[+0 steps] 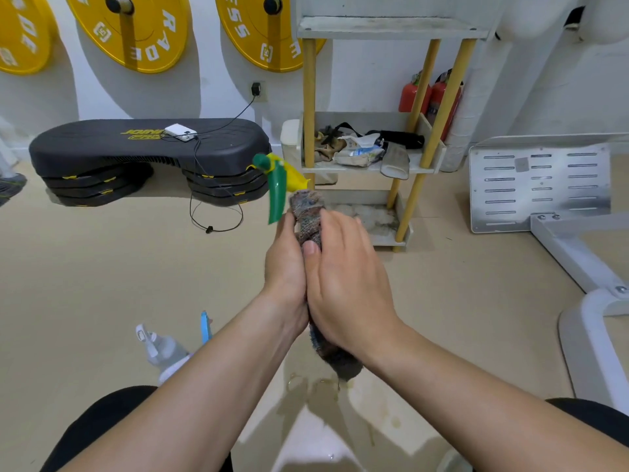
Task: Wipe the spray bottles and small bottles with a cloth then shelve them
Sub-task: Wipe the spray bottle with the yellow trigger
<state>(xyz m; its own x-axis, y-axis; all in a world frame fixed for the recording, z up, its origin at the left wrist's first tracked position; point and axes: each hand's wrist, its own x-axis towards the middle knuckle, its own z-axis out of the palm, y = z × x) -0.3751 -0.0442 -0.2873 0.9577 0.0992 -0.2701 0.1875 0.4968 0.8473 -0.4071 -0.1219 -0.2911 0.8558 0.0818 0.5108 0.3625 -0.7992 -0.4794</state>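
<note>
Showing the spray bottle point(285, 174) at centre frame, just above both hands: only its yellow head and green trigger stand clear, pointing toward the upper left, while the body is hidden inside a mottled grey cloth point(309, 212) wrapped around it. The left hand point(284, 267) clasps the wrapped body from the left, its fingers out of sight behind the cloth. The right hand point(350, 281) closes over the cloth from the right, thumb laid along the front of the fabric. The two hands press side by side, touching, and the dark lower end of the cloth hangs out beneath the right wrist. Directly below that end, a wet patch point(316, 386) marks the beige floor.

In the lower left, beside the left forearm, a clear spray bottle point(161, 349) lies on the floor; just to its right a blue trigger point(205, 327) rises from behind the forearm, the rest of that item hidden.

In the upper centre right stands a shelf unit point(388, 28) with yellow posts and pale boards, its middle tier holding bags and straps. Two red fire extinguishers point(413, 95) stand behind it. To the left, a black step platform point(146, 148) carries a white device point(181, 132) with a cable. Yellow weight plates point(129, 28) hang on the wall at upper left. A white machine frame point(537, 182) fills the right edge.
</note>
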